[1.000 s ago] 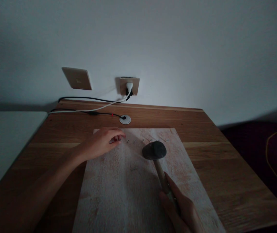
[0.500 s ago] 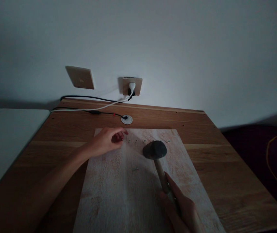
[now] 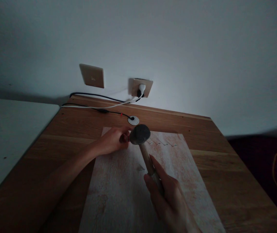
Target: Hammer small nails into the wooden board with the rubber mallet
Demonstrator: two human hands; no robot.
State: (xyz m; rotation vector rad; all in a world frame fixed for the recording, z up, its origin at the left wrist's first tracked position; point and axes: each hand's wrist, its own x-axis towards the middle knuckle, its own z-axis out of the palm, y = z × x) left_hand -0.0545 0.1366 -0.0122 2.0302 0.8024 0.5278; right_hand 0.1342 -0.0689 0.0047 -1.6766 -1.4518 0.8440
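Note:
My right hand (image 3: 167,197) is wrapped round the wooden handle of a rubber mallet (image 3: 140,134) with a black head. The mallet head is beside the fingertips of my left hand (image 3: 115,139) and hides part of what lies behind it. My left hand is closed in a pinch at the far left of the board, on what looks like a small nail, now mostly hidden. A row of thin nails (image 3: 158,144) stands in the whitewashed wooden board (image 3: 119,194), to the right of the mallet head. Loose nails (image 3: 141,169) lie nearer the middle of the board.
The board rests on a brown wooden desk (image 3: 216,174) against a wall. Behind it are a round cable grommet (image 3: 133,120), black and white cables (image 3: 99,107) and a socket with a plug (image 3: 142,88). A white surface (image 3: 14,136) borders the left side.
The mallet has moved left and away from me, from over the row of nails to beside my left fingertips. My left hand stays at the same spot while the view has shifted slightly.

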